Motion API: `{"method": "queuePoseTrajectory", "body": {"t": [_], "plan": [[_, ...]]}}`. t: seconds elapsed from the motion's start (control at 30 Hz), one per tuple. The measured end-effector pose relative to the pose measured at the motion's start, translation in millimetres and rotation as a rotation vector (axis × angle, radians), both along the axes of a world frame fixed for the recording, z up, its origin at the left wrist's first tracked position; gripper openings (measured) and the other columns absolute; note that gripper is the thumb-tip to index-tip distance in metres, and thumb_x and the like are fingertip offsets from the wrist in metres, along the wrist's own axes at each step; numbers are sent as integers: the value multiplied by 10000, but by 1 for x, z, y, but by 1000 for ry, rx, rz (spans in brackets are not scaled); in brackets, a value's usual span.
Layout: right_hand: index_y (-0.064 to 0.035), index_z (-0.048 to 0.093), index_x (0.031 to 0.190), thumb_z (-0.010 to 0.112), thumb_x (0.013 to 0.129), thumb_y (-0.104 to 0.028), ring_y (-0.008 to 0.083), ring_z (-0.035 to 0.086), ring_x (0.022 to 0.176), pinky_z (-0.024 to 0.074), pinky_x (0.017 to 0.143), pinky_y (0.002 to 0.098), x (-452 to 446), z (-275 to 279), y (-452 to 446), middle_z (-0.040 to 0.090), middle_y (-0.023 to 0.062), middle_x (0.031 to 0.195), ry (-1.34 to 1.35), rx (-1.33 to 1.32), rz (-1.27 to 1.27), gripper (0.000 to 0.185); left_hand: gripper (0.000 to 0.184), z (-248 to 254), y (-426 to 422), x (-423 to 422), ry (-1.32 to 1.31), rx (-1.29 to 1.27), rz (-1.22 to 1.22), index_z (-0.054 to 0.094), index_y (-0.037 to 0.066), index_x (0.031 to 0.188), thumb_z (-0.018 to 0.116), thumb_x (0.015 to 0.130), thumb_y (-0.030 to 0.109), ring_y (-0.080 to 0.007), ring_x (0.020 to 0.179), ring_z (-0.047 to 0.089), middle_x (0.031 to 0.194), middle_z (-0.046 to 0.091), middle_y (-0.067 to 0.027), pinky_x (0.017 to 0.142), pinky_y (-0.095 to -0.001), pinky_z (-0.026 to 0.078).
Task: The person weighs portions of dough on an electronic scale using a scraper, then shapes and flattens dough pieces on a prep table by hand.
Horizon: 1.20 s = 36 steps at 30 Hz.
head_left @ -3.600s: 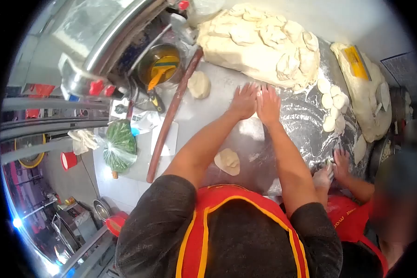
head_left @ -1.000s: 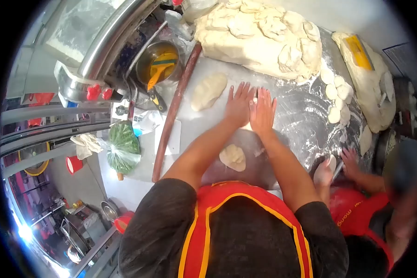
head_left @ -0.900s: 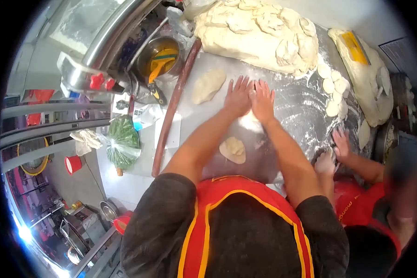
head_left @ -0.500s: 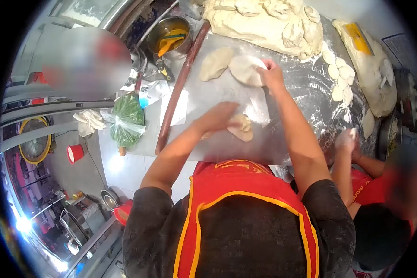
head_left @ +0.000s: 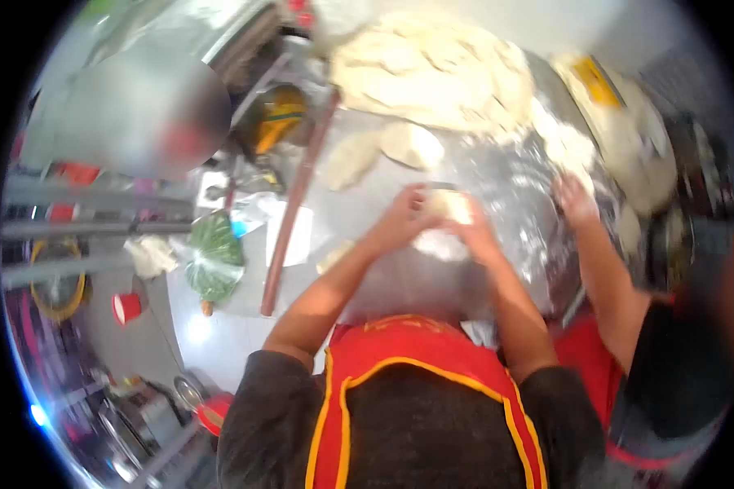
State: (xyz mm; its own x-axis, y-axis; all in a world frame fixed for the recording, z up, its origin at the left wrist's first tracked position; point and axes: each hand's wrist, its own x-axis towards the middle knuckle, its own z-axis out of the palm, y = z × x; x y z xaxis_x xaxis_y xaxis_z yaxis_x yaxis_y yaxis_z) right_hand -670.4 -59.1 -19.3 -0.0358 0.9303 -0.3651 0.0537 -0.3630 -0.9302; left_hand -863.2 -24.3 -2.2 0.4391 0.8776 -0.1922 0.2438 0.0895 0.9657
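Between both hands, above the metal table (head_left: 375, 285), is a small piece of dough (head_left: 450, 205). My left hand (head_left: 401, 218) grips its left side with bent fingers, and my right hand (head_left: 475, 228) holds its right side. Two flattened dough rounds lie beyond them: one (head_left: 351, 161) near the rolling pin and another (head_left: 412, 145) overlapping or touching it. A further dough piece (head_left: 334, 257) is partly hidden by my left forearm. The frame is blurred by motion.
A long brown rolling pin (head_left: 300, 204) lies left, beside a pot (head_left: 279, 114) with a yellow brush. A large dough mass (head_left: 432, 73) is at the back. Greens in a plastic bag (head_left: 214, 257) sit left. A co-worker's hand (head_left: 575, 200) reaches toward small dough rounds at right.
My right hand has let go of the flat round and come nearer; my left hand has lifted a dough piece from the table's near part. The co-worker's arm has stretched forward.
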Motion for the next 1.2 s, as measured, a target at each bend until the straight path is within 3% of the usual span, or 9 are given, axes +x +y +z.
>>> {"method": "queuePoseTrajectory", "body": {"t": [0.03,0.1,0.13,0.2,0.23,0.3,0.57,0.83,1.2], "plan": [[-29,435,1286,665,776,-119,205,558,975,459,849,303,15,21,12,585,89,1101,-37,-65,-193,567,638,-22,2,4,63,220,82,398,-9,1290,648,827,352,-308,1160,449,1248,467,-211,966,-380,385],[-27,436,1291,645,785,-123,226,573,945,474,818,314,57,15,59,599,114,1084,-455,299,-280,556,546,-39,-4,1,89,221,71,435,9,1257,595,865,353,-256,1101,468,1165,498,-167,951,-381,395],[-27,440,1288,643,788,-133,231,572,949,474,820,318,78,9,81,598,117,1086,-646,403,-231,550,502,-17,-5,-5,108,125,37,444,22,1253,568,882,337,-251,1027,514,1116,533,-154,905,-377,418],[-26,448,1284,640,794,-152,240,571,955,473,824,326,100,-19,122,597,124,1092,-925,471,-96,541,473,-30,-16,-14,-1,-9,85,450,5,1206,557,885,336,-218,890,542,1000,568,-140,778,-353,447],[-26,452,1282,638,798,-161,245,570,958,473,826,331,98,-34,136,597,127,1095,-1022,471,-27,536,436,-34,-20,-19,33,119,136,457,3,1173,550,888,320,-188,855,545,946,577,-118,728,-354,447],[-26,459,1277,635,804,-181,255,569,964,473,830,339,85,-56,145,596,134,1101,-1156,476,71,528,402,-39,-31,-32,4,225,287,472,15,1110,575,872,322,-228,720,564,827,590,-123,652,-364,456],[-24,490,1259,622,830,-257,294,565,989,472,846,374,16,-59,78,591,162,1124,-1081,582,357,505,363,-28,-72,-60,87,125,480,518,13,1075,554,858,301,-305,822,595,878,626,-155,723,-395,467],[-23,521,1241,609,857,-334,333,560,1014,471,862,408,0,-59,36,587,189,1147,-940,577,547,503,350,-27,-69,-49,43,180,348,552,14,1056,535,852,298,-326,896,594,970,621,-189,775,-400,465],[0,526,1223,633,824,-325,346,576,1013,450,870,409,-42,-36,20,590,225,1120,-1158,682,437,525,277,-22,-82,-83,92,268,339,561,32,962,534,836,276,-341,873,585,942,617,-176,753,-414,459]]}}
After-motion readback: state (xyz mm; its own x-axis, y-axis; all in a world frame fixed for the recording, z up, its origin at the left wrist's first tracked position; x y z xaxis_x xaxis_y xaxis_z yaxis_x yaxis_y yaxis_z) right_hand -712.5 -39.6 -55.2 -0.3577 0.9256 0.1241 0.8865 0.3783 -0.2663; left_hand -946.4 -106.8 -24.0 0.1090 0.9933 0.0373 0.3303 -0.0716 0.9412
